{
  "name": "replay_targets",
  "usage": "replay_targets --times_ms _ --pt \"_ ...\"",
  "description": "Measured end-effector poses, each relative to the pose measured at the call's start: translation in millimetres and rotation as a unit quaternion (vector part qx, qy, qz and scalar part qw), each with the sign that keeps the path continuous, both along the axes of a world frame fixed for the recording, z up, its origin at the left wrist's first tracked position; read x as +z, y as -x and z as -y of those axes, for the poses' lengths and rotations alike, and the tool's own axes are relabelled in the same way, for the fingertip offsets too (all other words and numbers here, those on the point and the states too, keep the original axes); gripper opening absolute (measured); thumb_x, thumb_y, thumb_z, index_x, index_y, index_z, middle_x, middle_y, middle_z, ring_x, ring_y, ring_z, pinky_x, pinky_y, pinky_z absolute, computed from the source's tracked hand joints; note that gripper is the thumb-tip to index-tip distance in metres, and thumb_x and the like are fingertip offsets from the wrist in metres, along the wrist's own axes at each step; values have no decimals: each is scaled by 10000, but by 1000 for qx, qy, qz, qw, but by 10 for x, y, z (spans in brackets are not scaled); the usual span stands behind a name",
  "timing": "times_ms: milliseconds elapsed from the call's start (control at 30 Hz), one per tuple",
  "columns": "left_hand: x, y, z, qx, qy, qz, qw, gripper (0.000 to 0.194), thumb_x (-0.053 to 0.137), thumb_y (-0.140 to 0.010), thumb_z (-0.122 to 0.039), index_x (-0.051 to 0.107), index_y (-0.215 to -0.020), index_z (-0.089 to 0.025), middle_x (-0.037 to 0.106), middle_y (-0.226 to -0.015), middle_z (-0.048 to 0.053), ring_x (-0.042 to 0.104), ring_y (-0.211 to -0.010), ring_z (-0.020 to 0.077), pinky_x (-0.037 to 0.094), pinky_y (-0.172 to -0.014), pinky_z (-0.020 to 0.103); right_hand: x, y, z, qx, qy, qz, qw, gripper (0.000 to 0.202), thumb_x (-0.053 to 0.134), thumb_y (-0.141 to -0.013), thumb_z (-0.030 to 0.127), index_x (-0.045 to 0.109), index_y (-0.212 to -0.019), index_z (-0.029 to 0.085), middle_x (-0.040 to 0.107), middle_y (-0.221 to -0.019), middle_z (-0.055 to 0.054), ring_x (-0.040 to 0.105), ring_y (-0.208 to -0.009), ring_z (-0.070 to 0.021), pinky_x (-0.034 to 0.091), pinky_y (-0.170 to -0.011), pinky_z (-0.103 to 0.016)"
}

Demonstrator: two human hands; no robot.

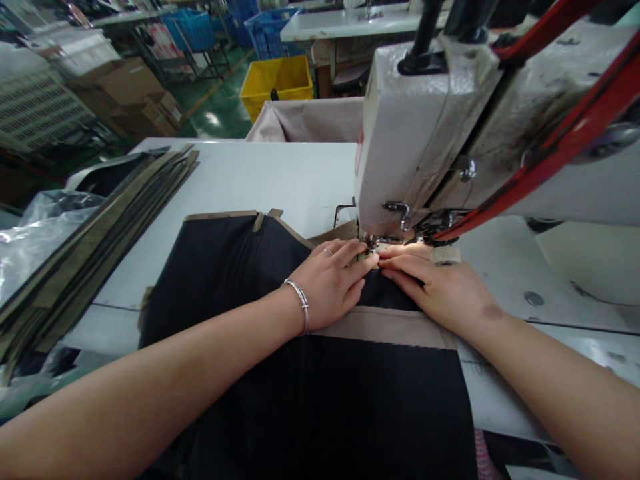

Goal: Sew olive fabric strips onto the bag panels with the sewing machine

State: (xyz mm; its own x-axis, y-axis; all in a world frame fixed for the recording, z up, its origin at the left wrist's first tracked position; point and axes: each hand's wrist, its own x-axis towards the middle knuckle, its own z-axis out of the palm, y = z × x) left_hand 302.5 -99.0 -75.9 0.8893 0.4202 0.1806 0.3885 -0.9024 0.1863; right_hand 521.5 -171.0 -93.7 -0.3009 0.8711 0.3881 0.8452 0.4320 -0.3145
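Note:
Dark cloth with beige bands (380, 393) spreads over the sewing table and under the needle area of a white sewing machine (405, 133). My left hand (333, 283), with a bangle at the wrist, lies flat on this cloth, fingers stretched toward the presser foot (371, 241). From the other side, my right hand (440, 283) rests on the cloth with its fingers extended to the lit needle area. The fingertips of both hands nearly meet just in front of the foot. The stitching point itself is partly hidden by my fingers.
A stack of long olive and black strips (100, 250) lies on the table's left, beside clear plastic wrap (40, 233). Behind the table stand a yellow crate (277, 80), blue baskets (187, 30) and cardboard boxes (123, 93). A red bar (540, 153) slants across the machine.

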Motion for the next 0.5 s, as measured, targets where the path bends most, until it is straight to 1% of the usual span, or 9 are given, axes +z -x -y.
replay_targets --times_ms 333,433,500 --pt "-41 27 -6 -9 -1 23 1000 423 434 -940 -237 504 -1357 -218 489 -1379 100 460 -1279 236 374 -1109 467 -1 20 -21 5 -2 -15 1000 207 511 -945 247 676 -1064 209 698 -1112 -75 622 -1060 -226 482 -902 -410" --pt "-52 41 -51 -10 -2 25 1000 421 440 -932 -231 516 -1347 -233 499 -1372 94 472 -1271 242 389 -1096 477 -8 55 -66 11 -9 -26 1000 213 487 -955 254 681 -1025 200 696 -1105 -84 610 -1049 -224 442 -910 -406" --pt "-65 50 -107 -14 -7 21 1000 428 439 -930 -248 512 -1352 -249 504 -1369 92 483 -1262 253 400 -1083 491 -9 69 -107 3 -5 -13 1000 236 466 -966 280 686 -988 198 699 -1083 -75 604 -1026 -211 421 -907 -380"
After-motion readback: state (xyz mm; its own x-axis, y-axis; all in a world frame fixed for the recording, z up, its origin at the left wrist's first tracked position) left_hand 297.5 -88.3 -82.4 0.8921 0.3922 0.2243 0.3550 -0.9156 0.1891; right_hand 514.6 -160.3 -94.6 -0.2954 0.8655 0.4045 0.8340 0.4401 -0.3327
